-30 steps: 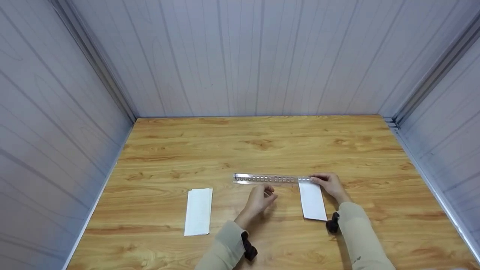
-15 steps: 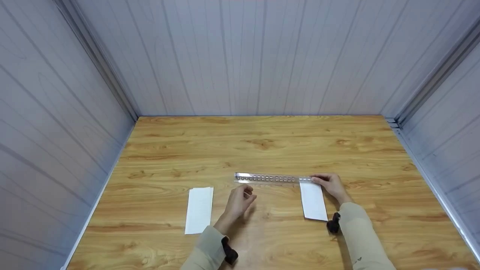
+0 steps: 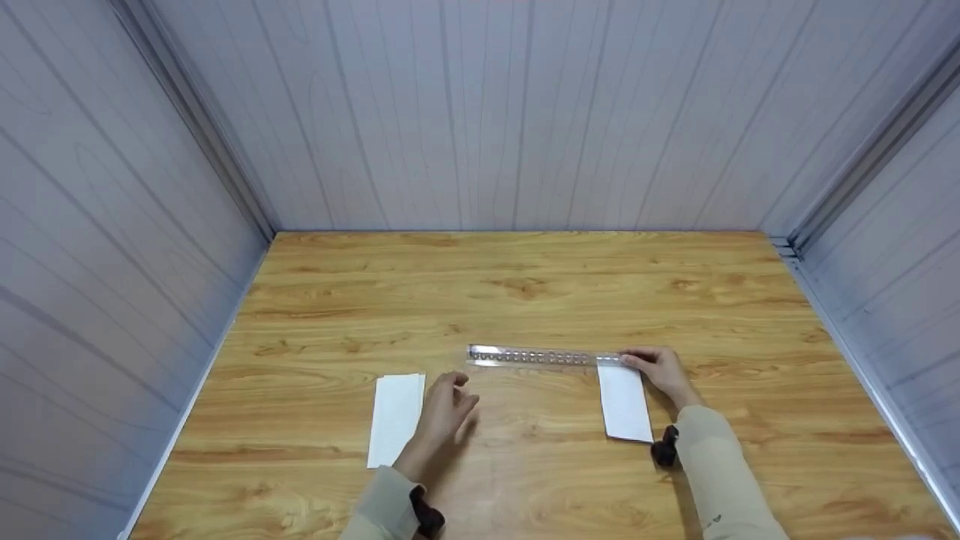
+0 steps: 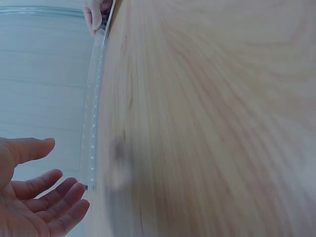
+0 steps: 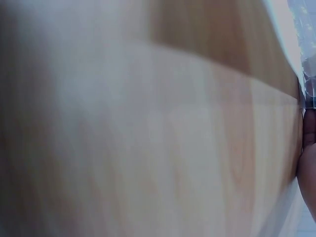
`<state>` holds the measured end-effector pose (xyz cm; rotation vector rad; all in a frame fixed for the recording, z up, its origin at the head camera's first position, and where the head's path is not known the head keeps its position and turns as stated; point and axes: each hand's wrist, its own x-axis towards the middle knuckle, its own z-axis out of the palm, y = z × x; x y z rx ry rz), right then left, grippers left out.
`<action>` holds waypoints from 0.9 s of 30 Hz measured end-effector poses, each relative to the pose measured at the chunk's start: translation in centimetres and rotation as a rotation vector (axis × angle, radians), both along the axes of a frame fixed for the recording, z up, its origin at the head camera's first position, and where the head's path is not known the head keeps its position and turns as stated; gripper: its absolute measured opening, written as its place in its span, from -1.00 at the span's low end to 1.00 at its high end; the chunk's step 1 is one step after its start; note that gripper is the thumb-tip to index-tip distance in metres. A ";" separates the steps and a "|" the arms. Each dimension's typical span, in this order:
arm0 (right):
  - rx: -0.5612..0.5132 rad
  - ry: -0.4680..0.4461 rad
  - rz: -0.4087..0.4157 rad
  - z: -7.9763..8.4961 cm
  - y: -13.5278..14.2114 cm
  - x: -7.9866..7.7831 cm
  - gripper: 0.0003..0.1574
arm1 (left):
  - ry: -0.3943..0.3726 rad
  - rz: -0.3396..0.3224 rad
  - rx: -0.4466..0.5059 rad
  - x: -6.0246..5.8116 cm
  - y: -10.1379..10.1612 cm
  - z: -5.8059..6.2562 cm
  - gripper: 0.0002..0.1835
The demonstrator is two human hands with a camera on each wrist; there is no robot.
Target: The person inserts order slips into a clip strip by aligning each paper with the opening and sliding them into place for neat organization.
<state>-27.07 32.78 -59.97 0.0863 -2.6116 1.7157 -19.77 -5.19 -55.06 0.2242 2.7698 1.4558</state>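
A clear plastic ruler [image 3: 529,356] lies sideways in the middle of the head view, its right end across the top of a folded white paper [image 3: 626,405]. My right hand [image 3: 660,373] grips that end of the ruler, the thumb at the paper's top edge. In the right wrist view only part of this hand [image 5: 309,143] shows at the right edge. Left of the ruler, my left hand [image 3: 444,412] is held above the table with fingers loosely bent and nothing in them. It overlaps the right edge of a second white paper stack [image 3: 394,420].
The wood-grain table [image 3: 517,285] is bounded by a pale panel wall [image 3: 487,112] at the back and by more panels on both sides. Beige sleeves [image 3: 724,465] and dark wrist cameras [image 3: 427,514] are on both arms.
My left hand has moved left, from below the ruler's middle to beside the left paper stack, and its fingers have spread a little. The right hand and ruler stay put.
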 end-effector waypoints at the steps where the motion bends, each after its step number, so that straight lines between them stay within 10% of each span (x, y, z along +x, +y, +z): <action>1: 0.007 0.003 0.002 0.0 0.0 0.0 -0.68 | 0.004 0.005 -0.005 0.1 -0.3 0.0 -0.66; 27: 0.000 0.004 0.004 0.2 0.0 0.1 -0.69 | 0.039 0.277 -0.110 2.2 -5.6 -1.0 -0.44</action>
